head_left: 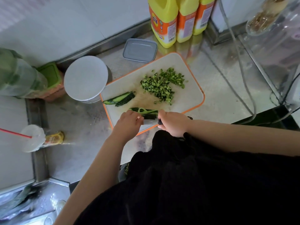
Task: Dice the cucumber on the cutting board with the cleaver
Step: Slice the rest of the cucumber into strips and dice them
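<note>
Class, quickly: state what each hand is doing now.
Left hand: pinches the cucumber strips.
Right hand: grips the cleaver handle.

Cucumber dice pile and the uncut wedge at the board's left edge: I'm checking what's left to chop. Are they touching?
Apart. The head view shows bare white cutting board between the diced pile and the cucumber wedge.

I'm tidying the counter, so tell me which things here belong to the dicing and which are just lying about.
In use: board, cleaver, strips, cucumber chunk, dice, left hand, right hand.

Lying about: yellow bottles, grey lid, white tub, cup with straw.
</note>
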